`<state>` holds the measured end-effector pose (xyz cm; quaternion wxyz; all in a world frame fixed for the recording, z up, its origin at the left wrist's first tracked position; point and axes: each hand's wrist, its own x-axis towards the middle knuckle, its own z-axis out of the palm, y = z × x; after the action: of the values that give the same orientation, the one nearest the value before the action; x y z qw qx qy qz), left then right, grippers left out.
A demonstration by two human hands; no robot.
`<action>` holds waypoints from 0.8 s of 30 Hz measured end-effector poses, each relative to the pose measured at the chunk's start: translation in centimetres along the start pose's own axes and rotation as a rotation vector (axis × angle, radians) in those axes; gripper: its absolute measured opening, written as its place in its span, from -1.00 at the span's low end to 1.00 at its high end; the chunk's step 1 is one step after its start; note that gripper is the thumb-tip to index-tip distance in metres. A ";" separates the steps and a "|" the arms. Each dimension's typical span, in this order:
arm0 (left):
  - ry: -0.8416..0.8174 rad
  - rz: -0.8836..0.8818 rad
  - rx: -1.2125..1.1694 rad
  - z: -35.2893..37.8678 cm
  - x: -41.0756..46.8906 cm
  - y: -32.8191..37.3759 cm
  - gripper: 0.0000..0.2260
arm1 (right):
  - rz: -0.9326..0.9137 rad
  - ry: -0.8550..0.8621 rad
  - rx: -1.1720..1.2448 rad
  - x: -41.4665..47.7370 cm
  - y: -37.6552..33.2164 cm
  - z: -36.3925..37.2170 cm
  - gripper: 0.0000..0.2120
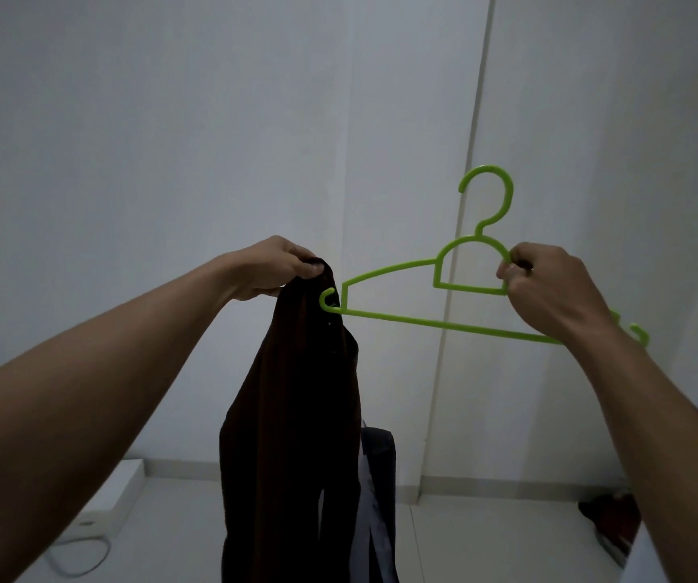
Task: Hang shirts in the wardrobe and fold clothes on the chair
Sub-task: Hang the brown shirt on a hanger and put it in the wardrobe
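My left hand [277,267] grips the top of a dark brown shirt [292,435], which hangs straight down in front of me. My right hand [544,288] holds a bright green plastic hanger [435,321] by the right side of its neck, hook pointing up. The hanger's left tip touches the shirt just below my left hand; whether it is inside the garment I cannot tell. The hanger's right end shows past my right wrist.
White walls meet at a corner ahead. Behind the shirt a grey garment [376,498] hangs low. A white box [107,498] with a cable lies on the floor at lower left. A dark reddish object [610,519] sits on the floor at lower right.
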<state>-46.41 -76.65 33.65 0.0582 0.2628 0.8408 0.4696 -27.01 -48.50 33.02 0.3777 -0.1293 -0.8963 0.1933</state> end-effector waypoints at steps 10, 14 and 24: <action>-0.077 0.029 0.049 1.0 -0.5 1.0 -0.83 | -0.049 0.155 -0.072 -1.3 -1.1 1.0 -0.83; -0.099 0.001 -0.020 0.3 -0.4 0.8 -0.82 | -0.062 0.150 -0.084 -1.5 -1.2 -0.1 -0.84; -0.266 0.000 -0.041 -0.7 -1.0 1.5 -0.70 | -0.066 0.182 -0.100 -2.0 -0.9 -0.9 -0.85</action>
<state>-45.24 -77.08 35.13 0.1744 0.3213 0.8160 0.4477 -25.05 -49.81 32.77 0.4567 -0.1353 -0.8706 0.1233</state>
